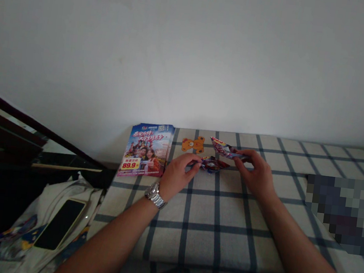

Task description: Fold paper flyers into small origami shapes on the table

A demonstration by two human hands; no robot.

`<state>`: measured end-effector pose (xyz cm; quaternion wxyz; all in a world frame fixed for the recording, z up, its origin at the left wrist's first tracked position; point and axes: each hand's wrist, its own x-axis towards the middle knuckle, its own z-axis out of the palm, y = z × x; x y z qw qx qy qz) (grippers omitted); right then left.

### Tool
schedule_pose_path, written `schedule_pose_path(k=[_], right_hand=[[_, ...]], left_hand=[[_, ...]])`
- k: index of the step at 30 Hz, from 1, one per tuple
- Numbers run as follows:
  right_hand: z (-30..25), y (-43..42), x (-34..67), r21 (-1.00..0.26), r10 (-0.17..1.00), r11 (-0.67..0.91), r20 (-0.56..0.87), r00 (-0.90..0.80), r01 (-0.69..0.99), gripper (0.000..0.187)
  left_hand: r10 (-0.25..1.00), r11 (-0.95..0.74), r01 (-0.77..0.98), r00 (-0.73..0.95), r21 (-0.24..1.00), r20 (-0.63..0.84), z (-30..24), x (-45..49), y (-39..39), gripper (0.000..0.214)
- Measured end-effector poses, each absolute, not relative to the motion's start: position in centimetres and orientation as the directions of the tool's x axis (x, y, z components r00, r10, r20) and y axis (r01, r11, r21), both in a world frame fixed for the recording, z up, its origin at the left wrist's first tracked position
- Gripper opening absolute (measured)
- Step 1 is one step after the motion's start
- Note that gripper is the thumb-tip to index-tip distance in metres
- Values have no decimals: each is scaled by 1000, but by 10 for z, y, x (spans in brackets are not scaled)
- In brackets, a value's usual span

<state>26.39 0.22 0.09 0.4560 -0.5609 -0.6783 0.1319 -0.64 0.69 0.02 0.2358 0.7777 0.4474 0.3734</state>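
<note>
Between thumb and fingers my left hand (179, 176) pinches the left end of a folded paper piece (212, 163), printed in red, blue and white, low over the checked cloth. My right hand (257, 174) is closed on the right end of a second folded paper piece (222, 148), tilted up just behind the first. Whether the two pieces touch, I cannot tell. A stack of printed flyers (147, 150) lies to the left of my left hand. The wrist above that hand wears a silver watch (155, 194).
A checked cloth (199, 240) covers the table, which meets a white wall (211, 56). Behind my hands is a brown bear picture (193, 144). At lower left a phone (60, 224) rests on a pale bag or cloth (81, 189). A blurred patch (348, 214) covers the right side.
</note>
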Motion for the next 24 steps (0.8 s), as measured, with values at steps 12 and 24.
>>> schedule_pose_path(k=[12,24], right_hand=[[-12,13,280,-639,924,218,379,55,738,17],[3,6,272,-472,797,422,600,-69,774,17]], left_hand=[[899,-433,447,283,783,336,0,-7,7,22],[893,-450,487,263,749,366,0,-7,7,25]])
